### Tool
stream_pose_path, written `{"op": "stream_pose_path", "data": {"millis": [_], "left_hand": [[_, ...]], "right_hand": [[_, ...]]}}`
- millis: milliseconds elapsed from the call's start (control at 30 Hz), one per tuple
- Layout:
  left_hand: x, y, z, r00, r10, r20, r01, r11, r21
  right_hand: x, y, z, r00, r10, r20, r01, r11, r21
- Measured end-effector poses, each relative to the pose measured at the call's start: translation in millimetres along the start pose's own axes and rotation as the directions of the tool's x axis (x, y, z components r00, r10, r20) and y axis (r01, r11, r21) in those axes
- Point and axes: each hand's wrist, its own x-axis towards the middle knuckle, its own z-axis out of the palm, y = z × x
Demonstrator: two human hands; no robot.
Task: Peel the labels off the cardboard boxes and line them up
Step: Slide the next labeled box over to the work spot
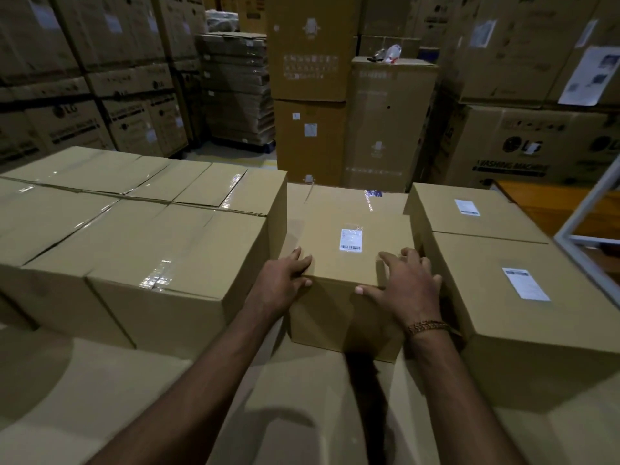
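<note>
Your label [351,240] print is too small to read; your right hand [407,286] hides the middle box [349,263] corner, and the right box [523,313] runs off frame.

I see the small brown cardboard box [349,250] between a larger taped cardboard box [161,263] on its left and a labelled cardboard box [503,297] on its right. My hands rest on its near top edge, left hand [285,280] at the left corner, right hand [406,283] at the right. A white barcode label [351,240] lies on its top, just beyond my hands.
</note>
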Motion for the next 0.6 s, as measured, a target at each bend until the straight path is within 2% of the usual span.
{"op": "stream_pose_path", "data": {"millis": [233,367,600], "left_hand": [[-72,-6,-16,1.000,0.022,0.002,-0.022,0.995,-0.100],[-112,-13,-27,0.998,0.053,0.039,-0.048,0.993,-0.111],[-189,-28,-56,0.994,0.092,0.056,-0.085,0.989,-0.123]], "right_hand": [[-79,-11,-11,0.999,0.050,0.015,-0.050,0.999,-0.008],[-126,-24,-17,0.989,0.147,0.025,-0.149,0.984,0.099],[-211,-54,-7,0.983,0.183,0.028,-0.183,0.983,0.031]]}}
